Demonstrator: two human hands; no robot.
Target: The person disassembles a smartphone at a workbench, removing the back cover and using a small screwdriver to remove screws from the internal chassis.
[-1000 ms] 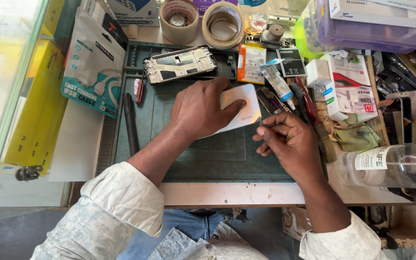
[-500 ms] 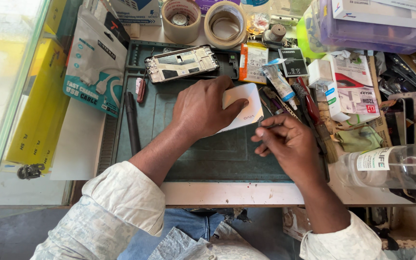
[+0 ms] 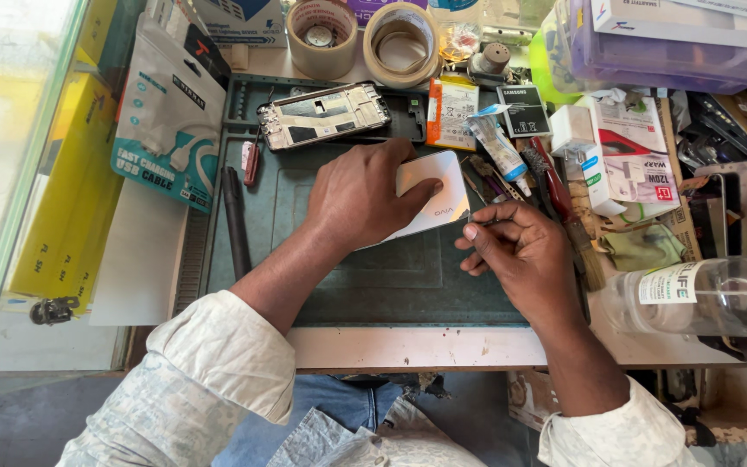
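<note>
My left hand (image 3: 365, 195) lies flat on a white phone back cover (image 3: 436, 197) and presses it onto the dark green work mat (image 3: 391, 277). My right hand (image 3: 516, 251) sits just right of the cover with its fingers pinched on a thin metal tool (image 3: 477, 219) whose tip touches the cover's right edge. Behind the hands lies an opened phone frame (image 3: 323, 112) with its inner parts showing.
Two tape rolls (image 3: 404, 39) stand at the back. A glue tube (image 3: 499, 147), battery packs (image 3: 525, 108) and a red-handled tool (image 3: 555, 186) lie right of the mat. A clear bottle (image 3: 711, 298) lies on its side at the right. Cable packets (image 3: 170, 121) sit left.
My right hand has shifted slightly up toward the cover's right edge. My left hand stays pressed on the cover.
</note>
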